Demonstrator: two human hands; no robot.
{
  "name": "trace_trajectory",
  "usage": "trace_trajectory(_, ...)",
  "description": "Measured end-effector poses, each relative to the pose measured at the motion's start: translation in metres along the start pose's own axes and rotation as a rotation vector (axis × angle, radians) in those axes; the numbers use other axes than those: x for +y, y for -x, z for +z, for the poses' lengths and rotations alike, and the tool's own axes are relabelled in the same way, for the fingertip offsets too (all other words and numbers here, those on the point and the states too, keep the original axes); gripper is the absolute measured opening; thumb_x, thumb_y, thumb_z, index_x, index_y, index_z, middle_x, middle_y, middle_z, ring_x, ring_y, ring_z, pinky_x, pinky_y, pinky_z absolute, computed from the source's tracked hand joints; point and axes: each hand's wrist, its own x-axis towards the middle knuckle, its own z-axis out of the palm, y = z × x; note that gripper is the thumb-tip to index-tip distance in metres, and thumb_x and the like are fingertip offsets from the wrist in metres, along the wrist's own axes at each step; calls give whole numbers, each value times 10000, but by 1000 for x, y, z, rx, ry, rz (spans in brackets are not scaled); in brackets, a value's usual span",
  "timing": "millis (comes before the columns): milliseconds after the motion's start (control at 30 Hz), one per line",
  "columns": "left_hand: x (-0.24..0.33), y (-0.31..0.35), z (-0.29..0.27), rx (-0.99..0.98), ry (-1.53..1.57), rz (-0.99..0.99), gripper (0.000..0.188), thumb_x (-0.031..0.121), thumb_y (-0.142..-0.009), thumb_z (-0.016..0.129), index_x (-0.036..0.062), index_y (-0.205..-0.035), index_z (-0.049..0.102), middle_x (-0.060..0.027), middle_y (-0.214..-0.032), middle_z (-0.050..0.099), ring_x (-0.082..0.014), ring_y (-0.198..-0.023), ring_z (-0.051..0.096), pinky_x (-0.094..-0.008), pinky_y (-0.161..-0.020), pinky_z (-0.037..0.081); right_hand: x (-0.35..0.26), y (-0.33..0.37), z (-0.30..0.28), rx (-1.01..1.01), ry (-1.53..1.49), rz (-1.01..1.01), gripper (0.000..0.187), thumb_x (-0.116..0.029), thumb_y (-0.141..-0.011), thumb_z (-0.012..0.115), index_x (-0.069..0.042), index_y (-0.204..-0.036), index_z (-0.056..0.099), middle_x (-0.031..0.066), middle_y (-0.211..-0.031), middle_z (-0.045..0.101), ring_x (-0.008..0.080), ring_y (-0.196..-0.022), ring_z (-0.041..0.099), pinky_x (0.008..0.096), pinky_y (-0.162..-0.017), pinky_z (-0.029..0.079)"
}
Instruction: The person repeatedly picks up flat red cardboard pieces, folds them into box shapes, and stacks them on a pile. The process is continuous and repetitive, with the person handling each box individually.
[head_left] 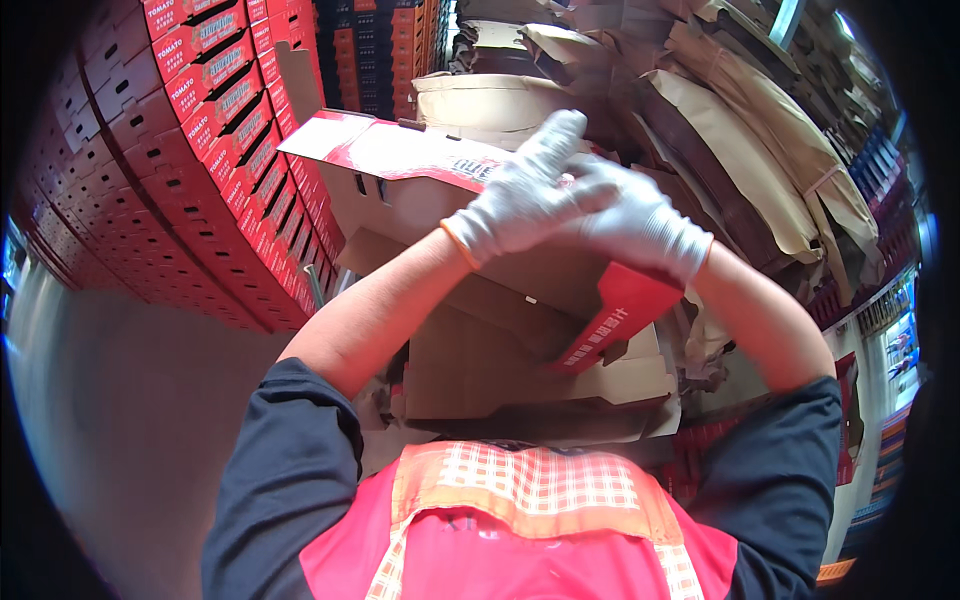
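Note:
My left hand (535, 195), in a pale grey glove with an orange cuff, is open over the far side of a cardboard box, its fingers stretched up and to the right. My right hand (645, 220), in a matching glove, meets or overlaps it from the right; blur and the left hand hide most of its fingers. Beneath both lies the partly folded cardboard box (480, 315), plain brown inside. Its far panel (370, 140) is printed red and white outside, and a red printed flap (625, 315) sticks up on the right.
Tall stacks of red printed boxes (215, 110) rise at the left, beside grey floor (160, 400). Bundles of brown flat cardboard (745, 150) are piled at the far right. Dark blue and orange stacks (380, 55) stand at the back.

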Motion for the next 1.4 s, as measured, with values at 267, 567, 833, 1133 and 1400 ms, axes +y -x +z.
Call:
trace_trajectory(267,8,128,-63,-517,-346,54,939,434,-750,796,48,-1501,383,-221,-1446,472,-388,-1351,449,-492,-1125,345,25,9,-20,-30,-573,407,819,-251,-676,765,28,-1396,493,236,-1383,572,274,-1247,583,321,-1037,449)
trace_trajectory(567,43,156,-54,-24,-385,12,1166,357,-548,939,69,-1509,344,-309,-1532,287,-499,-1450,239,-571,-1170,240,83,162,157,26,-1687,1149,100,-180,-853,706,-96,-906,709,30,-844,691,188,-761,651,354,-748,553)
trace_trajectory(833,72,47,22,-329,-358,108,844,345,-560,919,47,-1264,564,-252,-1369,504,-460,-1294,464,-517,-1092,375,116,152,104,380,-786,481,156,-190,-945,643,-49,-964,706,61,-890,702,138,-790,644,305,-742,525)
trace_trajectory(1133,42,62,73,89,-101,305,1175,406,-575,899,41,-1530,318,-270,-1499,378,-452,-1314,443,-515,-1051,387,-28,88,-36,229,-534,379,437,-113,-876,712,0,-1274,569,102,-959,678,167,-921,672,313,-846,539)
trace_trajectory(1400,34,86,94,319,-46,160,1483,517,-570,916,130,-1595,-84,-320,-1618,19,-528,-1439,244,-571,-1116,323,-48,57,-49,-161,-657,503,305,-208,-786,774,-53,-787,511,26,-714,514,104,-690,513,294,-623,466)
